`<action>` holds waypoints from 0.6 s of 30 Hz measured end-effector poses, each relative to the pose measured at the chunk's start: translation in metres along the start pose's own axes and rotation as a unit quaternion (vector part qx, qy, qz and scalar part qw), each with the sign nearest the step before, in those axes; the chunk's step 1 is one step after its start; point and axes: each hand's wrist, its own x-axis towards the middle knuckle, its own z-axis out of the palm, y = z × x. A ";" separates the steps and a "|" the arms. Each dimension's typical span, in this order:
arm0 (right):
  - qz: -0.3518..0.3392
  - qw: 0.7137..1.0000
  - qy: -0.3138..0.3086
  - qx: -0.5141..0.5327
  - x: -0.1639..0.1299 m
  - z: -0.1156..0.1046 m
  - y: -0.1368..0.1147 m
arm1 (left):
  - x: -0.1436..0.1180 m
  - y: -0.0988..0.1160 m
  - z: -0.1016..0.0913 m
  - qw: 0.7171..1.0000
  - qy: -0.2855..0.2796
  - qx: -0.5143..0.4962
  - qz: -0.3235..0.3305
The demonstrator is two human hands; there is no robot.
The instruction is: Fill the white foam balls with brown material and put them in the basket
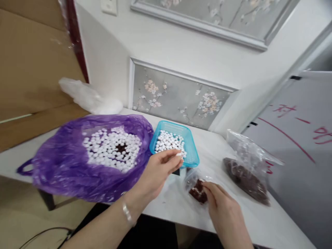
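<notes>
White pellets (166,138) sit in one blue basket (193,152), with a much bigger lot spread over one purple bag (64,148) to its left, all on the white table (211,148). Left hand (157,171) is over the basket's near edge, thumb and fingertips in a narrow pinch, apparently on one pellet (small and white, partly lost against the pile); small round items call for fingertips, not the palm. Right hand (225,204) has a narrow pinch too, at the small clear bag (190,178) with brown contents (198,193); can't tell whether it grips the film or something inside. Basket stands between the purple bag and the small bag, probably so both hands reach without stretching. Purple film is spread wide, likely to stop pellets rolling off; dark stuff (121,148) shows through a gap among them. Larger clear bag (246,181), brown-filled, lies at the right, out of the hands' way.

Counts: two hands, one basket, one purple bag, two clear bags with brown contents, two framed flower panels (176,93) on the wall. Pellets: too many to count.
</notes>
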 end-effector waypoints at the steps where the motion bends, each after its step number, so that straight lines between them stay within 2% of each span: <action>1: 0.004 1.000 -0.018 -0.018 0.004 0.004 0.005 | 0.010 0.004 0.002 0.999 0.006 0.027 0.020; 4: 0.007 0.980 -0.140 -0.140 0.011 0.014 0.011 | 0.033 0.017 -0.003 0.989 0.017 0.127 0.074; 8: -0.006 0.965 -0.188 -0.182 0.008 0.019 0.008 | 0.032 0.033 -0.032 0.951 0.023 0.283 0.120; 11: -0.003 0.970 -0.182 -0.162 0.005 0.019 0.001 | 0.018 0.044 -0.067 0.910 0.044 0.395 0.121; 14: -0.001 0.983 -0.124 -0.133 0.005 0.019 -0.005 | 0.008 0.050 -0.102 0.865 0.062 0.490 0.081; 18: -0.005 0.992 -0.071 -0.102 0.008 0.022 -0.003 | 0.006 0.041 -0.130 0.807 0.084 0.584 0.033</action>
